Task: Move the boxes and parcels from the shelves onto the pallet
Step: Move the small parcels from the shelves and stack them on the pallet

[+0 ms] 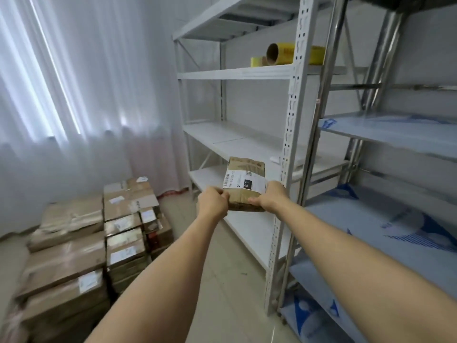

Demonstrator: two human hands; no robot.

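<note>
Head view: two bare hands hold one small brown parcel out in front of the white shelves.

Both arms reach forward, and the left hand [212, 202] and the right hand [271, 197] each grip a near corner of the parcel [243, 183], with their fingers curled round its edge. The parcel is up in the air, off the shelf, and has a white label with a black patch on top. Down to the left, a stack of boxes [99, 238] sits low by the floor, brown and taped, with white labels. Behind the parcel stands the white shelf rack [249, 147]. Higher up, yellow tape rolls [279, 54] lie on one shelf. A white curtain [74, 95] hangs at the far left.
</note>
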